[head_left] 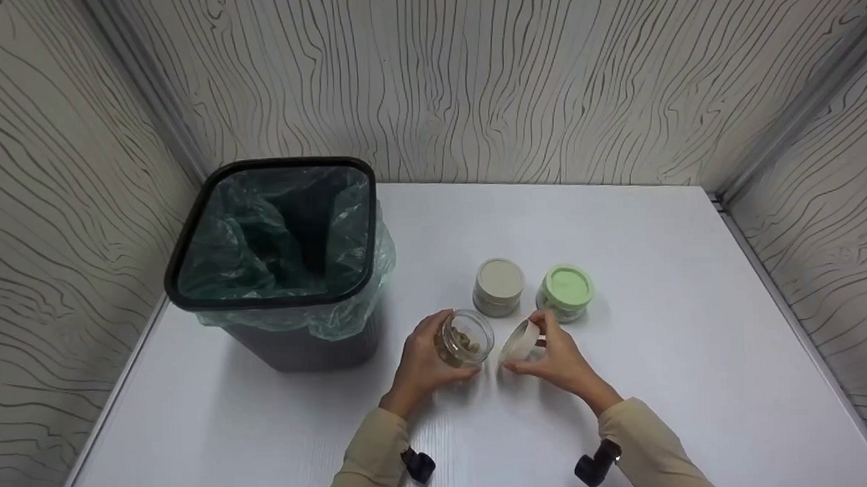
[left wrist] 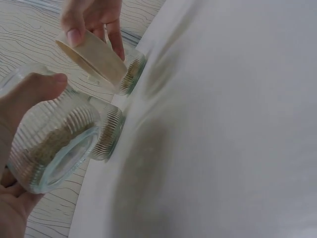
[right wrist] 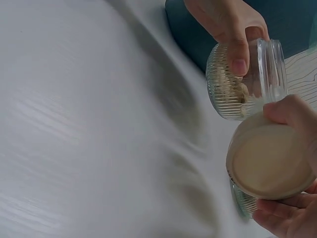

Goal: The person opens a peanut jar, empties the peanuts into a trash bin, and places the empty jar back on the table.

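My left hand (head_left: pixel 424 359) grips a ribbed glass jar (head_left: pixel 468 339) by its sides, its mouth uncovered and tipped. Inside the jar lie light brown pieces, seen through the glass in the left wrist view. Just to the right, my right hand (head_left: pixel 561 356) holds a cream lid (head_left: pixel 518 343) on edge between thumb and fingers. In the right wrist view the lid's flat top (right wrist: pixel 270 163) faces the camera. Both jar and lid are held above the white table (head_left: pixel 668 350), casting shadows on it.
Behind the hands stand two lidded jars, one with a beige lid (head_left: pixel 500 279) and one with a green lid (head_left: pixel 569 288). A dark bin (head_left: pixel 300 349) with a green plastic liner (head_left: pixel 363 303) stands at the left. Patterned panels (head_left: pixel 428 78) enclose the table.
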`<state>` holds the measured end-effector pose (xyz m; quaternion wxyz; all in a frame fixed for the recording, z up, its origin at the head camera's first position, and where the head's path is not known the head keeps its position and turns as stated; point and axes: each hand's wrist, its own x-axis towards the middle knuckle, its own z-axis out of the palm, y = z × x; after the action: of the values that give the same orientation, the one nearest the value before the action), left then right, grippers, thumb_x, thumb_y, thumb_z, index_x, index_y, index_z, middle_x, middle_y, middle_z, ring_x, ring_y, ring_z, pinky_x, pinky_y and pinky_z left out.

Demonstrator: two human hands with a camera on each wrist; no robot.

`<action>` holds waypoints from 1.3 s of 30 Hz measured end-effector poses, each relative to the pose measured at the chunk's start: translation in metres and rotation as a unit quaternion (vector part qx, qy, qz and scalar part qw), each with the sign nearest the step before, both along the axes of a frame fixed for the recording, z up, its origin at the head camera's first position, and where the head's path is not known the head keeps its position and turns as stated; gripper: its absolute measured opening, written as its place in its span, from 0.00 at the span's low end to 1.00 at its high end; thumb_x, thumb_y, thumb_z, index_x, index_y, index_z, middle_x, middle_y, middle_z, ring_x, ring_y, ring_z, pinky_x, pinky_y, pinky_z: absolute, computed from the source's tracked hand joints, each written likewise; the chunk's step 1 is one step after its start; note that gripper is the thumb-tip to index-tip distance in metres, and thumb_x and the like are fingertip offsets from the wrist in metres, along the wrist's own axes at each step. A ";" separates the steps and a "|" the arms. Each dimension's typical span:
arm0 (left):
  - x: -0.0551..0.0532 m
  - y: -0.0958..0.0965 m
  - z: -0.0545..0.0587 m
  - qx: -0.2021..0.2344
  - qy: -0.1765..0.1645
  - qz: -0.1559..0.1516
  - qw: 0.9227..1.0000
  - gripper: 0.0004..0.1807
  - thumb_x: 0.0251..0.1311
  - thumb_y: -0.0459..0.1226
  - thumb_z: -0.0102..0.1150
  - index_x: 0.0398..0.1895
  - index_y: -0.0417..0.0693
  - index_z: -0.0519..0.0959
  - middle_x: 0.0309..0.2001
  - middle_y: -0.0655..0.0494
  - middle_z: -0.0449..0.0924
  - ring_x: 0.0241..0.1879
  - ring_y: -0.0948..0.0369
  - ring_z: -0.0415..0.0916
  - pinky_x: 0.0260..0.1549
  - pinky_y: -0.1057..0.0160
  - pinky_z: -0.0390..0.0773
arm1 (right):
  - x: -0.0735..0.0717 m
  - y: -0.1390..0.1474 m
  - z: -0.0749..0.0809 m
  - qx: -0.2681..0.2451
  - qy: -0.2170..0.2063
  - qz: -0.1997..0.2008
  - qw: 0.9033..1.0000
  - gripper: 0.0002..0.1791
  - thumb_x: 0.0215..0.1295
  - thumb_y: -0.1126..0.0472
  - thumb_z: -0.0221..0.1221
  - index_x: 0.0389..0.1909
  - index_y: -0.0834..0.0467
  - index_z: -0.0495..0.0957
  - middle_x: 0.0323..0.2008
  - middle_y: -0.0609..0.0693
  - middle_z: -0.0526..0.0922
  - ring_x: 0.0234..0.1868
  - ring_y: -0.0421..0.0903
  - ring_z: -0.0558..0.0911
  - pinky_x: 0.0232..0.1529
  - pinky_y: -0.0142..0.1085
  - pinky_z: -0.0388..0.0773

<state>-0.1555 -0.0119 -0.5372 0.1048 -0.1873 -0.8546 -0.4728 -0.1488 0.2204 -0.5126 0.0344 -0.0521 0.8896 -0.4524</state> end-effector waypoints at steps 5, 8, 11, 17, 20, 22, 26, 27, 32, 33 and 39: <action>-0.002 -0.001 0.000 0.009 -0.002 0.002 1.000 0.47 0.30 0.44 0.81 0.59 0.39 0.71 0.54 0.46 0.79 0.56 0.52 0.77 0.59 0.52 0.78 | 0.001 0.007 -0.003 0.002 -0.017 -0.024 1.000 0.41 0.43 0.59 0.75 0.53 0.66 0.60 0.53 0.65 0.75 0.56 0.58 0.77 0.58 0.50 0.79; -0.002 -0.001 0.000 0.011 -0.008 0.002 1.000 0.47 0.30 0.44 0.81 0.59 0.39 0.71 0.55 0.46 0.79 0.57 0.51 0.77 0.59 0.52 0.78 | 0.001 0.013 -0.005 0.004 -0.029 -0.038 0.999 0.41 0.45 0.58 0.75 0.54 0.65 0.59 0.56 0.66 0.75 0.58 0.58 0.76 0.60 0.50 0.78; -0.001 0.000 0.000 0.013 -0.020 0.001 1.000 0.48 0.30 0.45 0.81 0.60 0.39 0.70 0.56 0.45 0.78 0.58 0.51 0.76 0.61 0.51 0.77 | 0.002 0.019 -0.009 0.004 -0.036 -0.053 0.998 0.42 0.47 0.57 0.74 0.54 0.65 0.58 0.57 0.67 0.74 0.59 0.58 0.76 0.61 0.50 0.77; 0.000 0.001 0.001 0.012 -0.035 0.002 0.999 0.49 0.31 0.45 0.81 0.62 0.40 0.70 0.58 0.45 0.77 0.60 0.50 0.75 0.62 0.51 0.76 | 0.002 0.027 -0.013 -0.003 -0.029 -0.069 0.997 0.41 0.48 0.58 0.73 0.54 0.66 0.57 0.55 0.67 0.76 0.58 0.57 0.76 0.60 0.50 0.78; 0.001 0.001 0.001 0.010 -0.035 0.002 0.999 0.49 0.31 0.45 0.81 0.62 0.40 0.70 0.58 0.45 0.77 0.60 0.50 0.75 0.62 0.51 0.76 | 0.002 0.031 -0.015 -0.002 -0.027 -0.075 0.997 0.40 0.49 0.58 0.73 0.54 0.66 0.57 0.56 0.68 0.76 0.59 0.58 0.76 0.60 0.51 0.77; 0.001 0.001 0.000 0.011 -0.034 0.001 0.999 0.49 0.31 0.45 0.81 0.62 0.40 0.70 0.58 0.45 0.77 0.60 0.50 0.75 0.62 0.51 0.76 | 0.002 0.034 -0.016 -0.002 -0.026 -0.080 0.996 0.40 0.49 0.58 0.72 0.55 0.66 0.56 0.57 0.68 0.75 0.60 0.59 0.75 0.61 0.51 0.77; 0.000 0.001 -0.001 0.012 -0.031 -0.002 0.999 0.49 0.31 0.45 0.81 0.62 0.39 0.70 0.58 0.44 0.77 0.59 0.50 0.76 0.61 0.50 0.76 | 0.002 0.039 -0.021 -0.006 -0.035 -0.095 0.995 0.42 0.50 0.57 0.72 0.57 0.67 0.55 0.60 0.70 0.72 0.63 0.61 0.73 0.62 0.52 0.75; 0.000 0.001 -0.001 0.013 -0.031 -0.002 0.999 0.49 0.31 0.45 0.81 0.61 0.39 0.70 0.58 0.44 0.77 0.59 0.50 0.76 0.61 0.50 0.76 | 0.002 0.040 -0.022 -0.006 -0.038 -0.098 0.994 0.43 0.51 0.57 0.72 0.58 0.67 0.54 0.61 0.71 0.71 0.64 0.61 0.73 0.63 0.52 0.75; 0.000 0.001 0.000 0.012 -0.029 -0.005 0.999 0.49 0.31 0.45 0.81 0.61 0.39 0.69 0.57 0.45 0.77 0.59 0.50 0.76 0.61 0.51 0.76 | 0.001 0.047 -0.029 -0.004 -0.050 -0.112 0.992 0.45 0.52 0.55 0.71 0.61 0.67 0.53 0.62 0.70 0.68 0.65 0.61 0.70 0.65 0.53 0.72; 0.000 0.001 0.000 0.012 -0.031 -0.004 0.999 0.49 0.32 0.45 0.81 0.61 0.39 0.69 0.57 0.46 0.77 0.59 0.51 0.76 0.62 0.51 0.76 | 0.001 0.048 -0.030 -0.005 -0.051 -0.114 0.992 0.45 0.52 0.55 0.71 0.61 0.67 0.53 0.62 0.70 0.68 0.65 0.60 0.70 0.66 0.54 0.71; 0.000 0.000 0.002 0.009 -0.036 -0.004 0.999 0.48 0.31 0.45 0.81 0.61 0.41 0.70 0.57 0.46 0.77 0.59 0.51 0.76 0.62 0.52 0.76 | 0.003 0.053 -0.030 0.005 -0.046 -0.120 0.992 0.45 0.50 0.56 0.72 0.61 0.66 0.53 0.60 0.68 0.68 0.63 0.59 0.70 0.64 0.53 0.71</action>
<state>-0.1553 -0.0121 -0.5353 0.0735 -0.1727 -0.8526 -0.4876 -0.1462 0.2731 -0.5429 0.0214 0.0762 0.8893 -0.4505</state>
